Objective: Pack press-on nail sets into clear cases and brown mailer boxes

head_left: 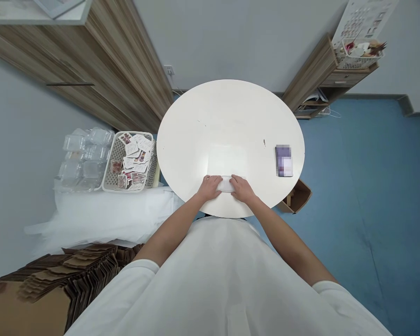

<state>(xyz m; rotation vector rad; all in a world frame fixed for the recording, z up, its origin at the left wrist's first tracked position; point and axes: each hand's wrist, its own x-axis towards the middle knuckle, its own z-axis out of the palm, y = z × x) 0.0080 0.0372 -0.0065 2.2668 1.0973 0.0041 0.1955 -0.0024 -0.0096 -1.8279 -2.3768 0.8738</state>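
A small white roll or folded bundle of thin, slightly see-through sheet (226, 184) lies across the near edge of the white oval table (227, 116). My left hand (210, 187) grips its left end, with the fingers curled over the top. At the other end, my right hand (242, 188) holds it the same way. Only the middle of the bundle shows between my hands; both ends are covered by fingers. The exact kind of sheet cannot be made out.
A pixelated dark phone-like object (283, 161) lies on the table's right side. Left of the table are a white basket (107, 179) of printed cards, clear plastic boxes (87, 158), white sheets (119, 210) and stacked flat cardboard (49, 289). A cardboard box (303, 193) stands below right.
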